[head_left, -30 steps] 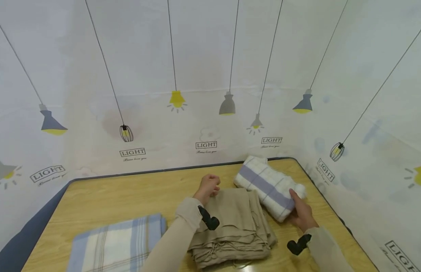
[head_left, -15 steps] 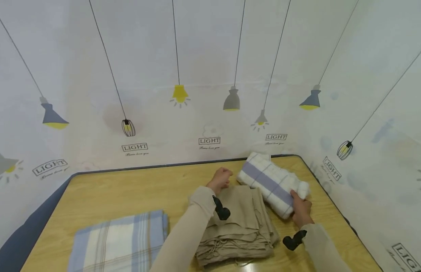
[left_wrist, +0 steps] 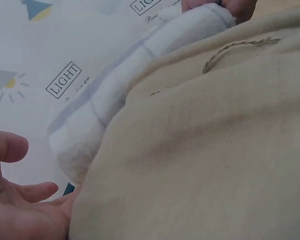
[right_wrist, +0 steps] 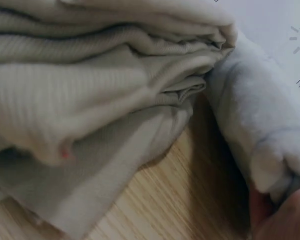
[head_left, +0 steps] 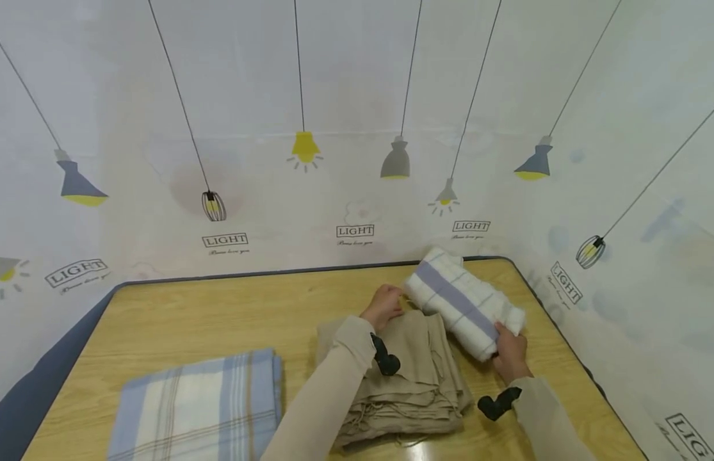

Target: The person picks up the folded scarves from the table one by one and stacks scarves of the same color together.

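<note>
A rolled or folded white towel (head_left: 466,296) with a purple stripe and thin check lines lies slantwise at the table's back right. My right hand (head_left: 511,353) grips its near end, thumb on top; in the right wrist view that hand (right_wrist: 287,220) shows at the towel's end. My left hand (head_left: 384,305) is at the towel's far left end, over the back edge of a folded beige cloth stack (head_left: 414,384). In the left wrist view, the left hand's (left_wrist: 25,212) thumb and fingers are spread apart, with nothing between them, fingertips beside the beige cloth.
A folded blue and white plaid cloth (head_left: 201,406) lies on the front left of the wooden table (head_left: 218,320). Thin cords hang from the beige stack's front. A wall covering (head_left: 253,160) printed with lamps rises right behind the table's dark edge.
My left hand has moved right and back, from the beige stack's left side to the towel's far end. The right hand keeps its grip, and the towel has shifted only slightly.
</note>
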Demonstrator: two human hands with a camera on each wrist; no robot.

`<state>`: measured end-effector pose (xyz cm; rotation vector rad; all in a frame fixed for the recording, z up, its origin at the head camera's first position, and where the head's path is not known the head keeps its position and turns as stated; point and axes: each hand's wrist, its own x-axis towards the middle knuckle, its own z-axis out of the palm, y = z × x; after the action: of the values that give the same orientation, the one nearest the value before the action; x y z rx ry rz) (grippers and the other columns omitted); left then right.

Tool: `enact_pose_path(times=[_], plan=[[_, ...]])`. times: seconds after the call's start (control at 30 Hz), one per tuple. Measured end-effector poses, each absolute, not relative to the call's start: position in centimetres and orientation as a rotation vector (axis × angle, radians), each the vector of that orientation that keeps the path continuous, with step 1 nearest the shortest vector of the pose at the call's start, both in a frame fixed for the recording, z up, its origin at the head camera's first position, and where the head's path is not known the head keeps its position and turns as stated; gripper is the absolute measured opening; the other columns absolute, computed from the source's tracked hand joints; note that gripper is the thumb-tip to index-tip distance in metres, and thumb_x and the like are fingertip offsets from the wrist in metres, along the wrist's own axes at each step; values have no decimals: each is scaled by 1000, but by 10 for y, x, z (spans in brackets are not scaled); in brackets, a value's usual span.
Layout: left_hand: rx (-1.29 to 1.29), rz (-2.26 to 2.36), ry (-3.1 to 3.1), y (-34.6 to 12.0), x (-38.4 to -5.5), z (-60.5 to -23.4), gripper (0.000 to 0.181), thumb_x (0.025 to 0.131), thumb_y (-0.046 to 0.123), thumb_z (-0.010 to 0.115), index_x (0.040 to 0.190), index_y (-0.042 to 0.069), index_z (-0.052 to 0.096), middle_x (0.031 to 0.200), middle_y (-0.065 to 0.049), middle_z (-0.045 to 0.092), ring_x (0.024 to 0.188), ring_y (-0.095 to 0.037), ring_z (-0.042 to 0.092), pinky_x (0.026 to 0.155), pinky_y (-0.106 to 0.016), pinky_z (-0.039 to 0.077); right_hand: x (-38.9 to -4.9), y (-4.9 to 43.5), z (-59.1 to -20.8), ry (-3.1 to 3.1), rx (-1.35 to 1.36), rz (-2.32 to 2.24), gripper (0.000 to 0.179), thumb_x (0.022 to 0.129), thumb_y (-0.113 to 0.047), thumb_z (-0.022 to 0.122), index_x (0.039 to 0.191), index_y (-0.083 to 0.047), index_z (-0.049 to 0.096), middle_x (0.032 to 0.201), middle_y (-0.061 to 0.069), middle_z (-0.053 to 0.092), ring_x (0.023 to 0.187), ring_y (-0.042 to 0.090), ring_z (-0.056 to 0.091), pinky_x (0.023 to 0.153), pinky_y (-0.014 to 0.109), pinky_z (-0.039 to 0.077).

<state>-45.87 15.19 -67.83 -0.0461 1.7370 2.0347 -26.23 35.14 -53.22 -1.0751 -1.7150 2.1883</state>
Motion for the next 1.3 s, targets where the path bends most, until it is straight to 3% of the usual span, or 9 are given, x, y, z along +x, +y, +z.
enact_pose_path(times=[0.1, 0.2, 0.37, 0.57, 0.77, 0.9, 1.03, 1.2, 1.3], plan=[[-69, 2035, 1741, 163, -474, -706, 45, 89, 39, 61, 123, 14, 46, 99, -9, 47, 76, -22, 53, 66, -36, 53, -261, 350, -528, -1719, -1091, 2159, 69, 98, -29, 43, 150, 0, 8, 138, 9, 30, 133, 23, 29, 111, 36, 28], [-88, 2034, 1778, 163, -458, -685, 41, 95, 31, 48, 129, 8, 41, 100, -13, 45, 78, -26, 54, 70, -39, 53, -260, 350, -525, -1737, -1079, 2145, 67, 98, -29, 43, 149, 0, 12, 133, 7, 35, 129, 22, 32, 110, 35, 30], [-50, 2062, 1734, 133, -388, -576, 45, 96, 25, 45, 134, 2, 36, 106, -19, 46, 86, -29, 56, 76, -38, 53, -258, 349, -524, -1739, -1048, 2177, 66, 98, -31, 44, 151, -5, 15, 138, 5, 33, 129, 19, 33, 109, 32, 31], [-95, 2105, 1643, 113, -332, -487, 45, 97, 12, 36, 139, -3, 28, 109, -20, 45, 90, -29, 54, 90, -45, 50, -253, 349, -522, -1803, -930, 2200, 65, 97, -36, 46, 148, -5, 19, 118, -7, 42, 105, 3, 44, 100, 23, 37], [-141, 2190, 1596, 122, -338, -497, 47, 96, 14, 36, 140, 0, 31, 120, -21, 47, 96, -28, 54, 88, -45, 50, -251, 348, -517, -1830, -821, 2254, 66, 98, -38, 45, 149, -8, 17, 116, -11, 41, 103, -1, 44, 93, 17, 39], [-83, 2291, 1554, 129, -365, -540, 40, 95, 21, 44, 132, 5, 39, 117, -19, 48, 94, -28, 56, 78, -42, 53, -252, 346, -511, -1866, -768, 2242, 59, 98, -39, 46, 146, -13, 22, 117, -10, 41, 103, 0, 44, 89, 16, 41], [-124, 2283, 1531, 121, -352, -509, 36, 96, 18, 41, 128, 1, 43, 111, -17, 50, 90, -26, 56, 80, -43, 51, -252, 344, -504, -1883, -726, 2228, 40, 98, -39, 45, 132, -22, 32, 119, -8, 41, 103, 0, 44, 84, 14, 42], [-153, 2395, 1405, 112, -340, -477, 22, 97, 21, 43, 104, 5, 57, 86, -4, 54, 67, -15, 54, 63, -32, 48, -253, 344, -493, -1918, -682, 2202, 55, 99, -39, 42, 145, -14, 23, 118, -9, 41, 105, 1, 43, 86, 15, 40], [-191, 2429, 1364, 110, -344, -480, 25, 95, 28, 47, 104, 7, 57, 85, -4, 53, 67, -15, 53, 60, -31, 48, -256, 342, -484, -1941, -635, 2182, 60, 100, -38, 43, 148, -11, 19, 118, -11, 41, 107, 3, 43, 88, 17, 39]])
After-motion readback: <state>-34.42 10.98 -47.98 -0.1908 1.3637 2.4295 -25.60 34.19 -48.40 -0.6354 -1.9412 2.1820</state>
